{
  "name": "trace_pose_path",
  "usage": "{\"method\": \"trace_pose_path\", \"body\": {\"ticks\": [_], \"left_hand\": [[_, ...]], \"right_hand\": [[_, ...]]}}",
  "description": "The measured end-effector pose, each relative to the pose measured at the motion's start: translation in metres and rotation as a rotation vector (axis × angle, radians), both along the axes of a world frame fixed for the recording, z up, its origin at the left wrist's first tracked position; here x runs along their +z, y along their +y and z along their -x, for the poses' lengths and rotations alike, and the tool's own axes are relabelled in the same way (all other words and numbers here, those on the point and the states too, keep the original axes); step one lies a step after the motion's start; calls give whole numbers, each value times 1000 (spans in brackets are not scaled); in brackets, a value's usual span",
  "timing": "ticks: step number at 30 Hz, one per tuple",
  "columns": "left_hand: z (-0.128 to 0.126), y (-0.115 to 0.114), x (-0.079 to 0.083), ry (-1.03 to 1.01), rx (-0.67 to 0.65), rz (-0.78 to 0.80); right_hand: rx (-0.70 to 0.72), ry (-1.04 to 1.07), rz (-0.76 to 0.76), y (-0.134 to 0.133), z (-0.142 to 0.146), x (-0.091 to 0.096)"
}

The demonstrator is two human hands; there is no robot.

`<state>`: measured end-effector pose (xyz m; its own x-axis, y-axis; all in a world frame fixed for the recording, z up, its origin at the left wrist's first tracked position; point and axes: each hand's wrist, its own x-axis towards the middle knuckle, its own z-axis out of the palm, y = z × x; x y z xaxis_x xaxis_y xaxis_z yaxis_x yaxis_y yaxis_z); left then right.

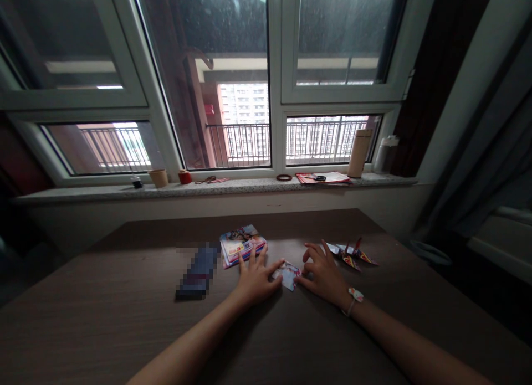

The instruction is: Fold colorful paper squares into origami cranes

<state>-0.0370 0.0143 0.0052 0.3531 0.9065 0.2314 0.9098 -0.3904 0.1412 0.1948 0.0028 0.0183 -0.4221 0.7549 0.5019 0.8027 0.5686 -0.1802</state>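
A small piece of printed paper, partly folded by its look, lies on the table between my hands. My left hand rests with its fingers spread; the thumb and index finger touch the paper's left side, and other fingertips reach the stack of printed paper sheets behind. At the paper's right edge, my right hand has its thumb and index finger on it, with the other fingers bent and apart. Just beyond my right hand sit folded paper cranes, partly hidden by it.
A dark, pixel-blurred phone-like object lies on the table left of the stack. On the windowsill stand a paper cup, a red spool, a tan flask, a grey bottle, and scissors on papers.
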Motion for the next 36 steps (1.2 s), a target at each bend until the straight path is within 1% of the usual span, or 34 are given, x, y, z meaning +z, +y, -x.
{"method": "trace_pose_path", "body": {"ticks": [4,6,9,11,15,24,32,34,36], "left_hand": [[1,-1,1,-10,-8,6],[0,-1,3,-17,-8,-5],[-1,-2,4,-31,-6,-52],[-1,-3,4,-38,-15,-89],[-2,-4,3,-40,-23,-110],[-2,-5,5,-26,-26,-47],[-3,-4,6,-33,-20,-13],[-3,-5,7,-44,-15,-30],[-3,-7,8,-57,-16,-82]], "right_hand": [[-9,21,3,-1,1,-1],[56,31,30,0,2,-2],[214,2,109,2,3,-3],[259,-18,148,3,4,-5],[244,-16,174,4,4,-6],[210,-11,222,2,5,-3],[199,-17,225,1,5,0],[193,-33,228,1,5,0],[181,-51,226,1,5,0]]}}
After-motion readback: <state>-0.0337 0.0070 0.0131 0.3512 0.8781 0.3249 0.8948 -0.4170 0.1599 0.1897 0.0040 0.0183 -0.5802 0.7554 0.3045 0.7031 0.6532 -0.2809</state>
